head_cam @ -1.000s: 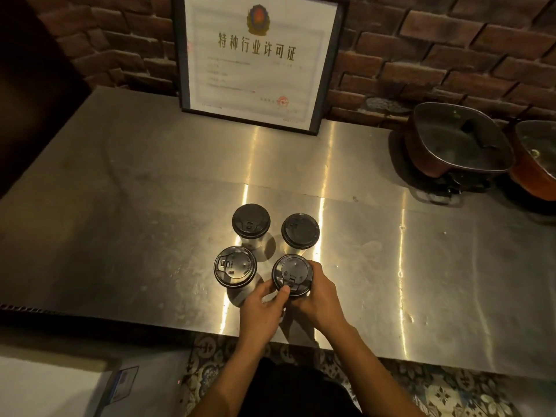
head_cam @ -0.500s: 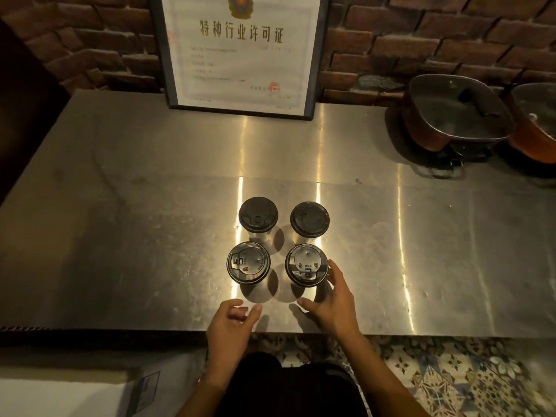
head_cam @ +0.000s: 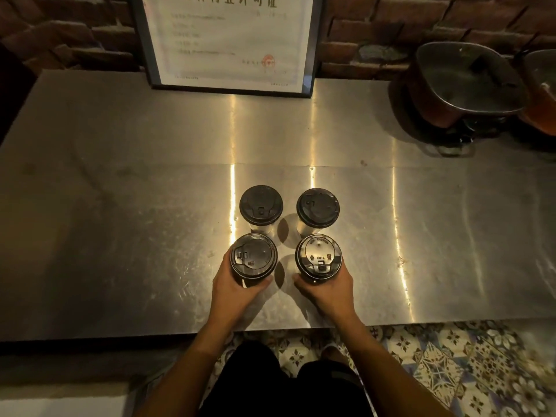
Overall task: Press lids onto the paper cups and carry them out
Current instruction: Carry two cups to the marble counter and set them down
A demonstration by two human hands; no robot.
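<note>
Several paper cups with black lids stand in a square on the steel counter [head_cam: 120, 206]. My left hand [head_cam: 233, 291] is wrapped around the near left cup [head_cam: 253, 256]. My right hand [head_cam: 326, 291] grips the near right cup [head_cam: 318, 256]. Both near cups sit on or just above the counter; I cannot tell which. Behind them the far left cup [head_cam: 261, 205] and the far right cup [head_cam: 318, 207] stand untouched, lids on. The cup walls are mostly hidden under the lids.
A framed certificate [head_cam: 228, 43] leans on the brick wall at the back. Two copper-coloured pots [head_cam: 463, 82] sit at the back right. The counter's front edge runs just below my wrists, with patterned floor tiles [head_cam: 451, 362] beneath.
Both hands let go of the near right cup's lid and drew back. Now each hand has closed around one near cup. The view has tilted down and closer.
</note>
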